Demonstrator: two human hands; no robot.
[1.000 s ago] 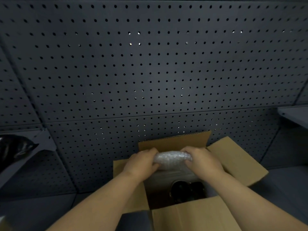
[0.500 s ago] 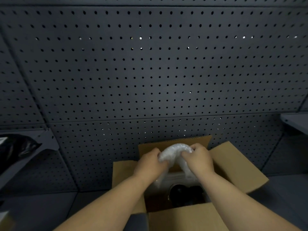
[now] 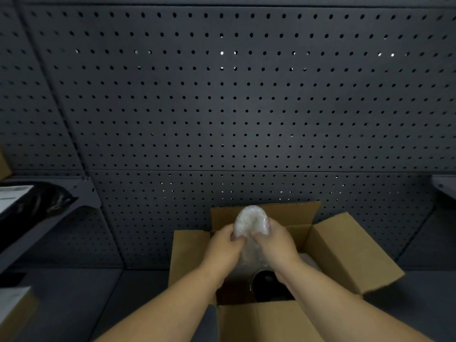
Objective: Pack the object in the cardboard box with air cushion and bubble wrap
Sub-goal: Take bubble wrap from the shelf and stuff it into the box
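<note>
**Packing under way: object in box, wrap in hand, flaps open**

The pegboard wall [image 3: 222, 95] fills most of the view; a shelf [image 3: 81, 206] on the left carries a black bag [image 3: 37, 201].

The cardboard box [image 3: 345, 253] stands below centre on the dark surface with all four flaps standing open. Nothing shows it sealed or taped.

Inside the box, at the near side, a dark rounded object [image 3: 265, 282] sits low against the bottom. Pale, glossy padding [image 3: 308, 261] lies to its right; whether this is air cushion or more wrap cannot be told.

A bundle of bubble wrap [image 3: 251, 220] is held above the box opening, gathered into an upright rounded wad, its lower end trailing down toward the object.

The left hand [image 3: 223, 245] grips the wad's left side, fingers curled around it. The right hand [image 3: 277, 243] grips the right side likewise, thumb pressed on the front.

Assessment: object placed; cushioning partly in. Outstanding, by judgement: seating the wrap over the object, filling remaining gaps, closing the flaps.
</note>
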